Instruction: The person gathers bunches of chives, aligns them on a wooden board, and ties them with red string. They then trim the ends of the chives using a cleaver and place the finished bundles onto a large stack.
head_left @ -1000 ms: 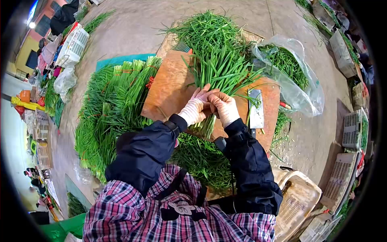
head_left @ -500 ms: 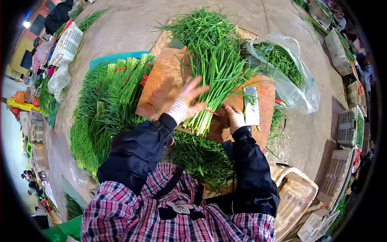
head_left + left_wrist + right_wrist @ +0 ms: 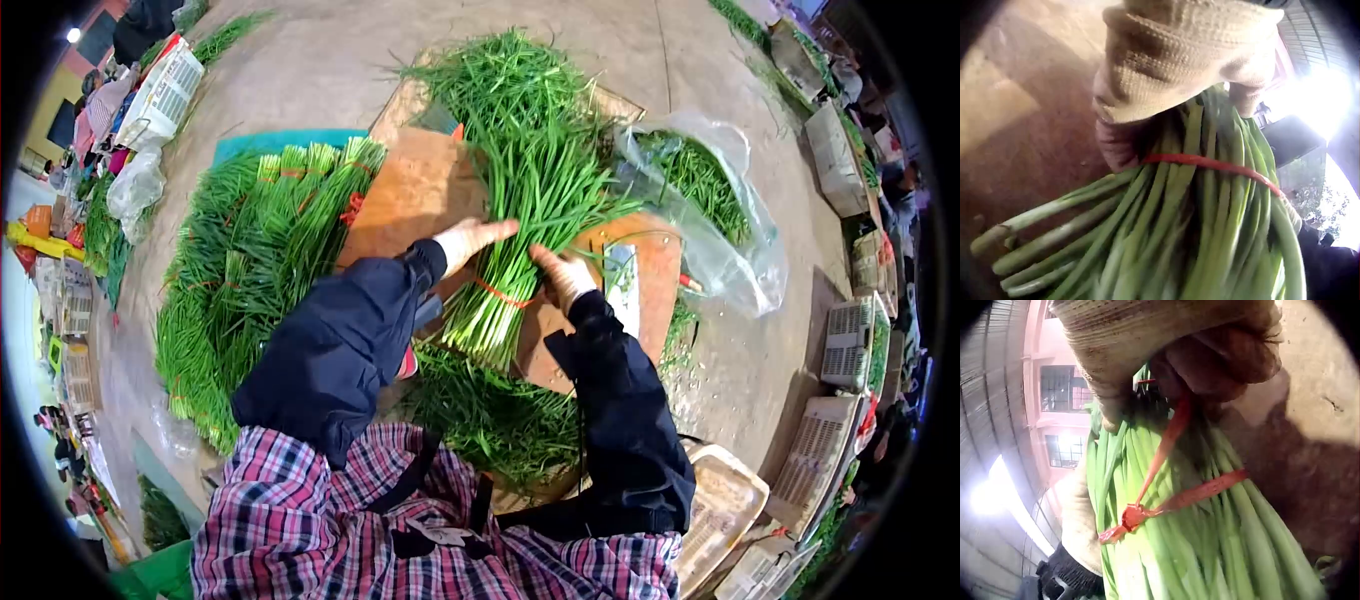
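Note:
A bundle of garlic chives [image 3: 485, 325] lies across the wooden board [image 3: 405, 195], its cut ends toward the person. A red tie [image 3: 500, 292] circles the stalks, and its knot [image 3: 1133, 515] shows in the right wrist view. My left hand [image 3: 472, 240], in a pale knit glove, grips the bundle from the left just above the tie. From the right side, my right hand [image 3: 565, 272] holds it with curled fingers; the tie's loose tail runs up to them in the right wrist view. A cleaver [image 3: 622, 290] rests on the board to the right, partly hidden by that arm.
Tied bundles [image 3: 250, 290] are stacked left of the board. Loose chives [image 3: 510, 85] are heaped beyond it, and more [image 3: 490, 410] lie below its near edge. A clear plastic bag [image 3: 755, 280] holding greens stands at the right, with a pale crate [image 3: 735, 480] nearer the person.
Both hands were close together at the stalks; the left then lifted away with spread fingers, baring the red tie. Now both hands grip the bundle from opposite sides.

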Action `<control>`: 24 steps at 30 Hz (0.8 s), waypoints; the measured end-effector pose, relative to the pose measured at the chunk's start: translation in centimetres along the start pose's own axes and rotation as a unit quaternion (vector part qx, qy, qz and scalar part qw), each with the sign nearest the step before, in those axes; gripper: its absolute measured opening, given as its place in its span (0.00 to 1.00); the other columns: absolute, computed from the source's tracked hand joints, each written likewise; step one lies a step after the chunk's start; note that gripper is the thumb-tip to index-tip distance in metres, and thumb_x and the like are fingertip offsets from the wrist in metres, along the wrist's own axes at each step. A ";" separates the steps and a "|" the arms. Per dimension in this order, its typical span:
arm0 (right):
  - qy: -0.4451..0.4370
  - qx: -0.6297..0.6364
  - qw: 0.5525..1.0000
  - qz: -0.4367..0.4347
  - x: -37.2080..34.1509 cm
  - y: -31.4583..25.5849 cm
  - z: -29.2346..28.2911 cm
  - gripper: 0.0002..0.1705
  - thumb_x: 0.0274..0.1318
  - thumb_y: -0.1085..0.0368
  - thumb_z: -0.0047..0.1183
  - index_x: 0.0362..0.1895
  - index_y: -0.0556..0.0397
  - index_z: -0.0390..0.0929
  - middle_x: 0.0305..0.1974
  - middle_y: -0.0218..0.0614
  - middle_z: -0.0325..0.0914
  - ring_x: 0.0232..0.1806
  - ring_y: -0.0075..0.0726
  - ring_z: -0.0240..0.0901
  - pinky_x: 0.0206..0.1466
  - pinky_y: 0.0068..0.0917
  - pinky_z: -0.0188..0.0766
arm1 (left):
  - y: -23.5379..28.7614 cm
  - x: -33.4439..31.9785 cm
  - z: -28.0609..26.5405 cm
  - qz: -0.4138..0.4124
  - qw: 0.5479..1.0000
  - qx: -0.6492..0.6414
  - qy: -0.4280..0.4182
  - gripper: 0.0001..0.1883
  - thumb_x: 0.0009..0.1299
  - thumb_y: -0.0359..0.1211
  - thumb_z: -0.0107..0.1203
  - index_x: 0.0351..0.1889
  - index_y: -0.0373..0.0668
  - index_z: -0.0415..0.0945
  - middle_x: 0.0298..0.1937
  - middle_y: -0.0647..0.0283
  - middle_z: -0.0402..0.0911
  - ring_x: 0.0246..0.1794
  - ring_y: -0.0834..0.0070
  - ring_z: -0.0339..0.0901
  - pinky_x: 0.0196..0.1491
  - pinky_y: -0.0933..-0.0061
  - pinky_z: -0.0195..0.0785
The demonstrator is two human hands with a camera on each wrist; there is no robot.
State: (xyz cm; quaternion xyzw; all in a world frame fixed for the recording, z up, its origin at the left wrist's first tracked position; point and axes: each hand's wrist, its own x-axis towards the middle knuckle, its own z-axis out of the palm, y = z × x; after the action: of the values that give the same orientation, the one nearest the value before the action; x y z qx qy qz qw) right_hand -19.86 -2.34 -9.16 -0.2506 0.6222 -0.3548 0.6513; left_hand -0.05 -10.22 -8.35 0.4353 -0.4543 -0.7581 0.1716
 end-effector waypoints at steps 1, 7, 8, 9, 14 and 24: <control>0.010 -0.022 1.000 0.019 -0.2 0.0 0.3 0.38 0.40 0.48 0.69 0.47 0.66 0.73 0.40 0.44 0.78 0.38 0.35 0.74 0.41 0.30 0.71 | -0.8 0.1 -0.5 0.011 1.000 0.012 -0.021 0.38 0.57 0.55 0.62 0.57 0.36 0.69 0.53 0.60 0.76 0.54 0.70 0.71 0.58 0.69 0.60; -0.033 0.038 0.981 -0.187 -3.8 0.9 1.4 0.32 0.44 0.62 0.67 0.51 0.65 0.70 0.44 0.42 0.78 0.43 0.33 0.74 0.48 0.29 0.72 | 1.1 -6.0 2.2 0.102 0.994 0.042 -0.006 0.37 0.57 0.49 0.66 0.59 0.39 0.68 0.56 0.62 0.74 0.57 0.73 0.67 0.60 0.70 0.57; -0.030 -0.010 0.982 -0.188 -5.5 -0.5 1.2 0.31 0.44 0.62 0.67 0.51 0.64 0.70 0.43 0.41 0.78 0.42 0.33 0.74 0.48 0.29 0.72 | 2.7 -7.6 3.0 0.136 0.990 0.035 -0.029 0.35 0.58 0.46 0.66 0.59 0.39 0.67 0.55 0.62 0.74 0.56 0.73 0.68 0.59 0.70 0.59; -0.035 -0.029 0.978 -0.202 -7.5 -2.3 1.3 0.30 0.44 0.62 0.67 0.50 0.63 0.71 0.42 0.40 0.78 0.41 0.33 0.75 0.47 0.29 0.72 | 3.5 -8.2 3.3 0.168 0.984 0.045 -0.030 0.32 0.58 0.42 0.66 0.58 0.39 0.68 0.53 0.63 0.76 0.54 0.74 0.70 0.56 0.71 0.63; -0.034 -0.008 0.937 -0.347 -14.1 -8.5 1.1 0.29 0.41 0.60 0.70 0.46 0.61 0.74 0.42 0.35 0.79 0.40 0.28 0.73 0.46 0.27 0.70 | 9.7 -12.1 6.0 0.343 0.933 0.103 -0.032 0.24 0.58 0.29 0.66 0.52 0.40 0.70 0.45 0.65 0.80 0.44 0.77 0.75 0.49 0.72 0.71; 0.035 -0.111 0.933 -0.339 -4.3 -1.7 -2.8 0.18 0.54 0.67 0.56 0.49 0.58 0.71 0.37 0.38 0.80 0.35 0.30 0.76 0.37 0.27 0.73 | 7.7 -11.2 4.6 0.374 0.784 0.495 -0.006 0.23 0.64 0.45 0.52 0.53 0.43 0.71 0.48 0.58 0.79 0.46 0.65 0.76 0.50 0.67 0.69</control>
State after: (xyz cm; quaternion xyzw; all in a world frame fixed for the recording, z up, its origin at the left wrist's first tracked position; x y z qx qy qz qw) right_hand -22.78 0.26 -5.38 -0.5046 0.5582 -0.4919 0.4379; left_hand 1.50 -4.45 4.67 0.2519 -0.8954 -0.3078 0.2000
